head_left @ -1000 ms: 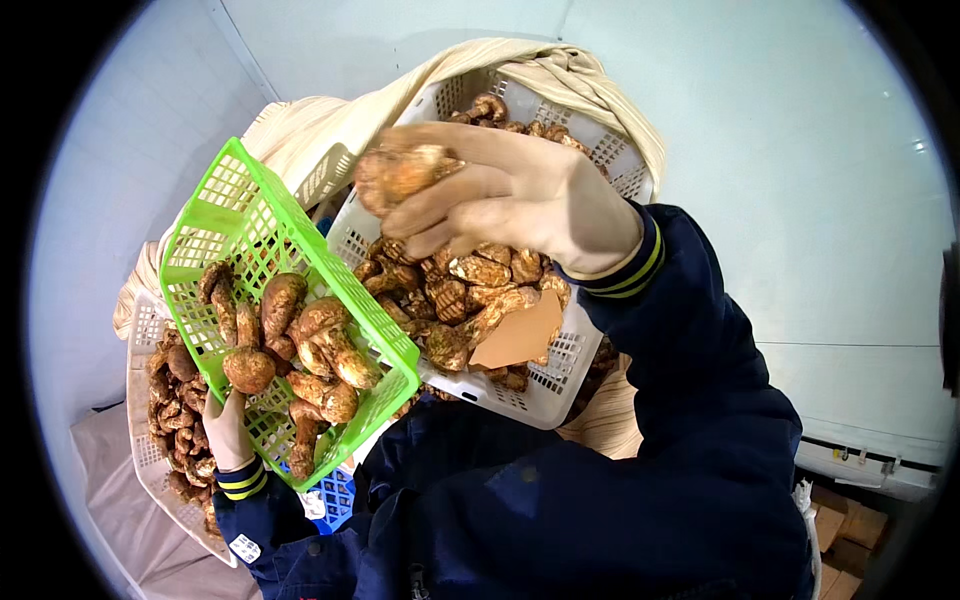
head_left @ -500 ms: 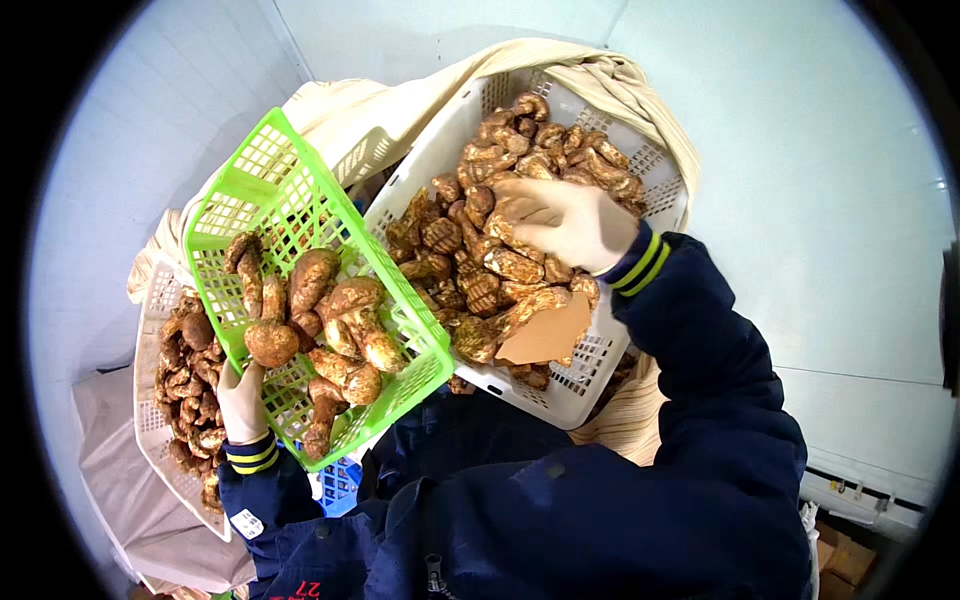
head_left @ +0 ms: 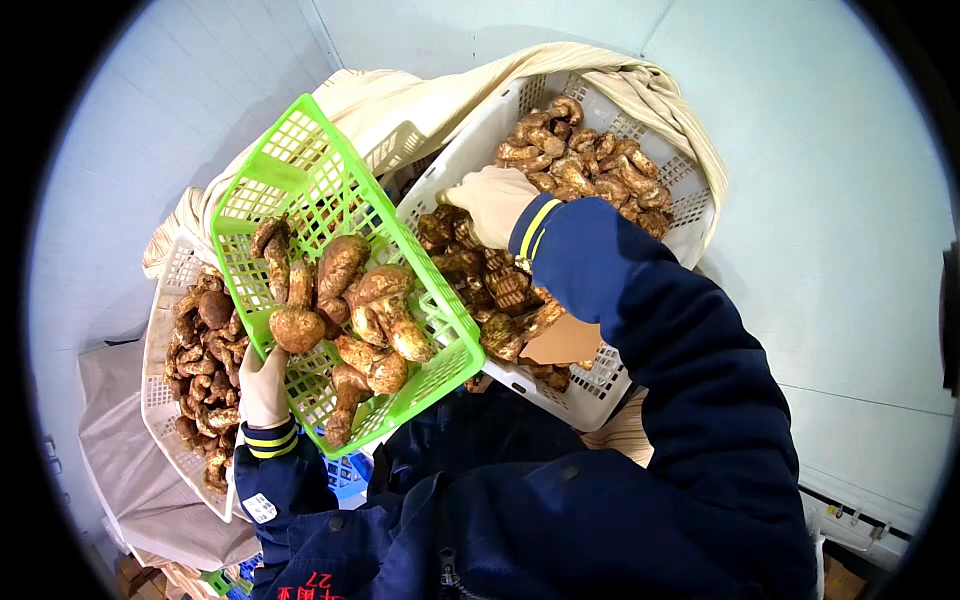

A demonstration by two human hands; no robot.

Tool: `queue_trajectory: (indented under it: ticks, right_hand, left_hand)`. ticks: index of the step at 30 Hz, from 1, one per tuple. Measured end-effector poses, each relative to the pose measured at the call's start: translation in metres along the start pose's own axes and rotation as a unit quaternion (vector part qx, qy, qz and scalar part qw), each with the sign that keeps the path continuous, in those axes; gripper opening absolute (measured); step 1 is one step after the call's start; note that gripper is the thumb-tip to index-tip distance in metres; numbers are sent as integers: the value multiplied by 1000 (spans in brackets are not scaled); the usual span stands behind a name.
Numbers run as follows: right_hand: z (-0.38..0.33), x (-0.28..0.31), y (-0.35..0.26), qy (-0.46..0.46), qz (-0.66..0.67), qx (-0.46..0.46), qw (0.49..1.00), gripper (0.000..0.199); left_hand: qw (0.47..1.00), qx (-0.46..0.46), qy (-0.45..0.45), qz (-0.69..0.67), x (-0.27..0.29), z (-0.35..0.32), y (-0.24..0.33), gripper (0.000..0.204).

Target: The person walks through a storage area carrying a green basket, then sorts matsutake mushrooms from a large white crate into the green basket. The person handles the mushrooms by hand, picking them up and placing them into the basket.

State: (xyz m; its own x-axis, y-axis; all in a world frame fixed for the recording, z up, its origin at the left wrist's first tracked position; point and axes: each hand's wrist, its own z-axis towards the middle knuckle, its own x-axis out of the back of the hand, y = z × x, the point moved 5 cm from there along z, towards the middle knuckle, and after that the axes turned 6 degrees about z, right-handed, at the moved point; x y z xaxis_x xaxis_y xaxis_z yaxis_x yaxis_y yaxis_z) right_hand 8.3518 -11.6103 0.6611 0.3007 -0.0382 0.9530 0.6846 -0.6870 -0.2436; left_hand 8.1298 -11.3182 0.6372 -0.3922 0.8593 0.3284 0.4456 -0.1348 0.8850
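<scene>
My left hand (head_left: 264, 388), in a pale glove, is closed on the near left rim of a bright green plastic basket (head_left: 400, 237). Several large brown mushrooms (head_left: 345, 272) lie loose in this tilted basket. My right hand (head_left: 492, 203), also gloved, is down among the mushrooms (head_left: 507, 288) at the left wall of a white basket (head_left: 590, 402). Its fingers are bent downward and together; their tips, and whatever they may hold, are hidden. A flat tan piece of cardboard (head_left: 562, 342) rests on the mushrooms near that basket's front.
A second white basket (head_left: 158, 400) of smaller mushrooms (head_left: 205, 375) stands at the left, partly under the green one. Cream cloth (head_left: 420, 100) drapes around the baskets' back. Part of a blue basket (head_left: 345, 478) shows below. Pale walls (head_left: 810, 200) rise behind and to the right.
My right hand has moved left across the white basket to its left wall, and its fingers have bent down. The view has shifted slightly; my left hand keeps its grip on the green basket.
</scene>
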Motion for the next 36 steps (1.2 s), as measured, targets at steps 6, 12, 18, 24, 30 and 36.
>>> queue_trajectory:
  ticks: [6, 12, 18, 24, 30, 36]
  right_hand:
    - [6, 2, -10, 71, 52, 62, 994, 32]
    - [12, -12, -9, -45, -86, -83, 992, 23]
    - [-27, 65, 2, 86, 36, -90, 992, 36]
    - [-49, 139, -54, 169, 373, 168, 897, 50]
    - [-92, 96, 33, 49, 79, -33, 995, 47]
    - [-129, 1, 92, -23, 102, -242, 965, 50]
  left_hand:
    - [999, -34, 17, -15, 6, 2, -6, 31]
    - [999, -42, 24, -13, -6, -5, 10, 32]
    - [1000, -10, 7, 25, -1, -8, 8, 33]
    - [998, -47, 24, 38, 9, 1, -3, 35]
    - [999, -27, 0, 23, 5, 4, -3, 36]
    - [1000, -25, -15, 10, 10, 8, -11, 35]
